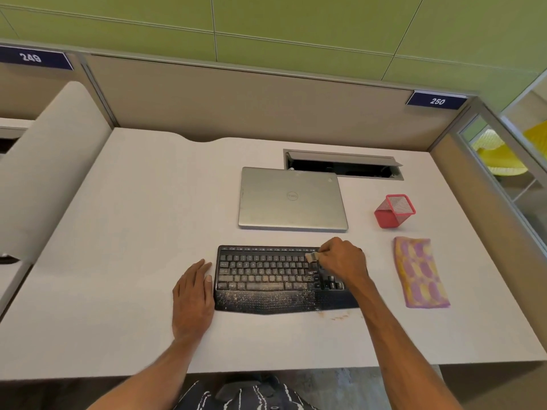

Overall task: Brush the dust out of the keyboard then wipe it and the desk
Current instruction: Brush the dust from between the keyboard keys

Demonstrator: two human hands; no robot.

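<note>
Black dusty keyboard (266,276) lies under the brush-holding right hand (343,257).

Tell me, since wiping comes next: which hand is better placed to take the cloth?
Probably right: the right hand, gripping the brush, is nearer the cloth; the left hand lies flat beyond the keyboard.

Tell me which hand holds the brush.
The right hand: it pinches the small brush over the keyboard, at its right end. The left hand lies flat on the desk left of the keyboard, empty.
</note>
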